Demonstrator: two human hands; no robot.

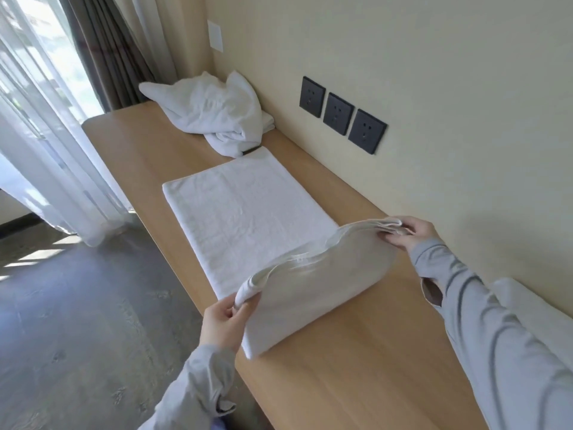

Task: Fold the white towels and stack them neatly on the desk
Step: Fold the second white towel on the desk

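The left hand point(224, 321) is pinching the near corner of a flat, half-folded white terry towel point(257, 218), while the right hand point(409, 232) is clamping the opposite corner, both lifting that folded end clear of the light wooden tabletop point(356, 367). Beyond both hands, the rest of this towel is lying flat. Further beyond, a crumpled white towel heap point(214, 110) is resting against the wall.
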